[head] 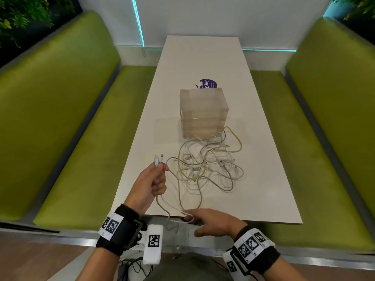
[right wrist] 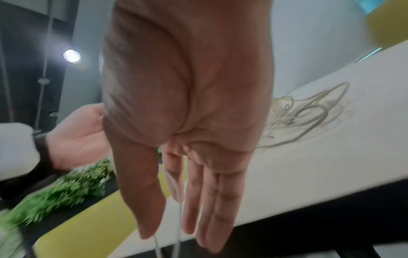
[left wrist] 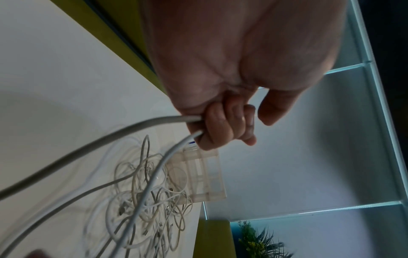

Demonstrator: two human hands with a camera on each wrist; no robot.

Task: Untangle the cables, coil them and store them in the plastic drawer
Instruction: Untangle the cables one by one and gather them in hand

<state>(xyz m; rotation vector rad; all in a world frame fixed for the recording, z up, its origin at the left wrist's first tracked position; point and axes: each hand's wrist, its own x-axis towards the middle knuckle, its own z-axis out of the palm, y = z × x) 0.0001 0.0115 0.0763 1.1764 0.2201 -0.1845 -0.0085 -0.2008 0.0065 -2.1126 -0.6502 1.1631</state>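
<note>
Left fingers (left wrist: 223, 125) grip white cable (head: 162, 201); right fingers (right wrist: 212, 200) straight; tangle (head: 209, 163) fronts drawer (head: 204, 112)

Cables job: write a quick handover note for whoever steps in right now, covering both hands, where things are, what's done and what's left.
Left hand: raised over the near left part of the table, fingers curled round two cable strands, both plugs sticking up out of its grip.
Right hand: at the near table edge, fingers straight, the white cable's loop draped over them.
Cable tangle: mid-table, just in front of the plastic drawer unit, whose drawers look closed.
Done: one cable's ends gathered; it looks mostly pulled free.
Left: coil it, untangle and coil the rest, put all in the drawer.
</note>
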